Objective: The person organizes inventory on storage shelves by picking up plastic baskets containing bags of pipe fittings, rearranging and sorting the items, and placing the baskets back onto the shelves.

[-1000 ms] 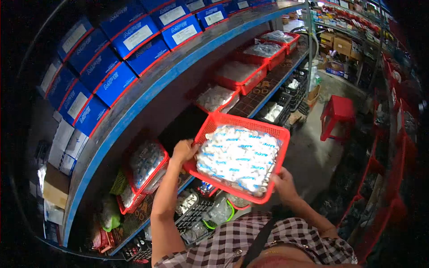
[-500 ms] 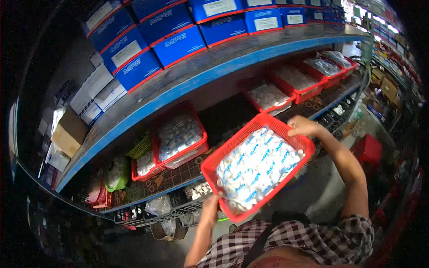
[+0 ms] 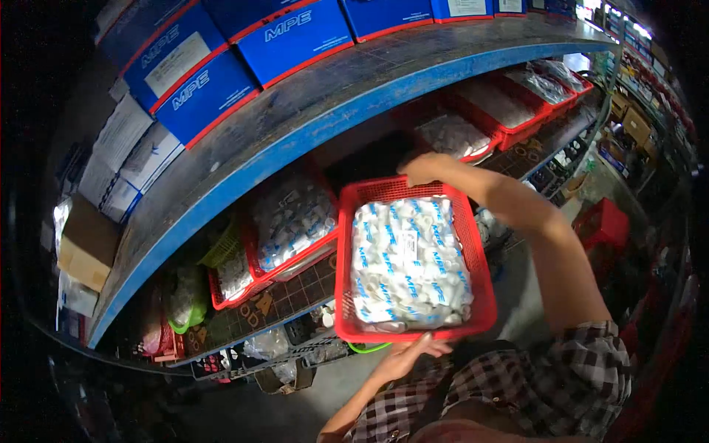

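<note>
A red plastic basket (image 3: 488,295) hangs between my hands in front of the lower shelf. Inside it lies a clear bag of small white parts (image 3: 410,266), printed with blue "MPE" lettering and bearing a white label. My right hand (image 3: 427,170) is closed over the basket's far rim, its fingertips partly hidden. Under the near edge, my left hand (image 3: 405,359) supports the basket, with the thumb against the rim and the other fingers partly stretched out below.
A blue-edged shelf (image 3: 295,151) carries blue MPE boxes (image 3: 292,37) above. On the level below stand more red baskets of bagged parts (image 3: 294,221), a dark gap between them, and a green basket (image 3: 193,314). Black crates (image 3: 295,347) sit lower; a red bin (image 3: 605,225) stands right.
The basket has turned from a slant to nearly straight, its far end swinging left toward the shelf gap. My right hand moved left with it; my left hand shifted right along the near edge.
</note>
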The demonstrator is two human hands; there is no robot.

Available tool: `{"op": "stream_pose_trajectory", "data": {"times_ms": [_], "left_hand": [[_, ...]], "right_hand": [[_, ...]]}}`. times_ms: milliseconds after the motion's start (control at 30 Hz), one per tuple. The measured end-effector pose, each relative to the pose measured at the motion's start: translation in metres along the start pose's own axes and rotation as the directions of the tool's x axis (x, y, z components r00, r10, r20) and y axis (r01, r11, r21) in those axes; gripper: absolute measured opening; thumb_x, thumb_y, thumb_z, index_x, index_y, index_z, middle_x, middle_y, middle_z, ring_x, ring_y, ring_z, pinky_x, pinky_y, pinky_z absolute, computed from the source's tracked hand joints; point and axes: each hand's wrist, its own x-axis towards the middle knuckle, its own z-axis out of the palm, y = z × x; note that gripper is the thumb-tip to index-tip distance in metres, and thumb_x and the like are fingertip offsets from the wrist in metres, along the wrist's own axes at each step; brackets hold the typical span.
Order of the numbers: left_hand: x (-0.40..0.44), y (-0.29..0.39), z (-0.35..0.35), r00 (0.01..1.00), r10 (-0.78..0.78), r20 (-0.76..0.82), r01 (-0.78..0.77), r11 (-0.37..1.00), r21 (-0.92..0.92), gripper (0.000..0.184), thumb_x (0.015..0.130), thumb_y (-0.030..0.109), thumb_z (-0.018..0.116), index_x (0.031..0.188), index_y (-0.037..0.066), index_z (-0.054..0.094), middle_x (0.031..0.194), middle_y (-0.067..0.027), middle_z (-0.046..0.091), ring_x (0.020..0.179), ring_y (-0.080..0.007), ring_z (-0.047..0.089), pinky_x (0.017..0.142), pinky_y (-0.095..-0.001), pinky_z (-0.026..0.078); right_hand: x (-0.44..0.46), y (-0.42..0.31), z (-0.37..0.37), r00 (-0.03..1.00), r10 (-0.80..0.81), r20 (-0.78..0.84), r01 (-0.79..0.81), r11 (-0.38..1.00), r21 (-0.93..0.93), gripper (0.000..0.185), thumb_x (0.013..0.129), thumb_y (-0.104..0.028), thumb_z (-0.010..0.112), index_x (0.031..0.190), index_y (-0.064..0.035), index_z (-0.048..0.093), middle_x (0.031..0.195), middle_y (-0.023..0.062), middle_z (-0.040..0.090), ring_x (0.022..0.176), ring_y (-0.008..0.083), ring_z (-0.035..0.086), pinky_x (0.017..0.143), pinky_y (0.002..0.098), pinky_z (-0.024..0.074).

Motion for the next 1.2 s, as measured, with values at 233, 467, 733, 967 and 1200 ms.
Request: {"op": "stream_pose_trajectory", "data": {"times_ms": [233,467,733,967,1200], "left_hand": [[0.079,-0.034,0.019,0.995,-0.053,0.085,0.096,0.751,-0.654,0.064,0.095,0.049,0.029,0.133,-0.002,0.035,0.128,-0.0144,0.049,0.106,-0.0218,0.052,0.091,-0.0330,0.041],[0.164,0.012,-0.001,0.999,-0.023,-0.042,-0.014,0.704,-0.710,0.057,0.095,0.047,0.032,0.129,0.003,0.045,0.129,-0.0053,0.051,0.098,-0.0163,0.053,0.084,-0.0269,0.042],[0.293,0.026,-0.099,0.631,0.215,-0.745,-0.622,0.714,-0.321,0.053,0.091,0.052,0.040,0.078,0.002,0.050,0.100,-0.0239,0.063,0.067,-0.0190,0.057,0.059,-0.0272,0.043],[0.300,0.015,-0.087,0.605,0.144,-0.783,-0.639,0.675,-0.370,0.055,0.086,0.061,0.043,0.100,0.009,0.051,0.099,-0.0093,0.060,0.076,-0.0182,0.054,0.067,-0.0292,0.044],[0.316,0.028,-0.026,0.737,0.170,-0.654,-0.586,0.642,-0.494,0.050,0.084,0.057,0.050,0.104,0.013,0.056,0.085,-0.0035,0.060,0.067,-0.0129,0.052,0.058,-0.0232,0.041]], "right_hand": [[-0.077,0.001,0.011,0.807,0.225,-0.546,-0.049,0.947,0.317,0.043,0.078,-0.019,0.061,0.117,-0.0048,0.055,0.108,0.0204,0.056,0.100,0.0334,0.055,0.084,0.0400,0.0443],[-0.329,0.015,0.138,0.088,0.808,-0.582,-0.206,0.586,0.783,0.013,0.087,-0.010,0.052,0.093,0.0010,0.056,0.079,0.0059,0.047,0.073,0.0143,0.048,0.065,0.0249,0.0393],[-0.556,-0.134,0.372,-0.129,0.992,-0.006,-0.350,-0.040,0.936,0.014,0.088,-0.009,0.052,0.093,-0.0001,0.061,0.079,0.0026,0.057,0.069,0.0097,0.049,0.064,0.0250,0.0415],[-0.533,-0.085,0.351,-0.091,0.995,0.034,-0.341,-0.064,0.938,0.015,0.085,-0.011,0.055,0.093,0.0000,0.061,0.074,0.0066,0.061,0.063,0.0130,0.056,0.057,0.0267,0.0434],[-0.507,0.009,0.313,0.266,0.958,-0.104,-0.478,0.225,0.849,0.016,0.080,-0.006,0.053,0.092,0.0004,0.062,0.071,0.0144,0.059,0.062,0.0228,0.058,0.060,0.0307,0.0456]]}}
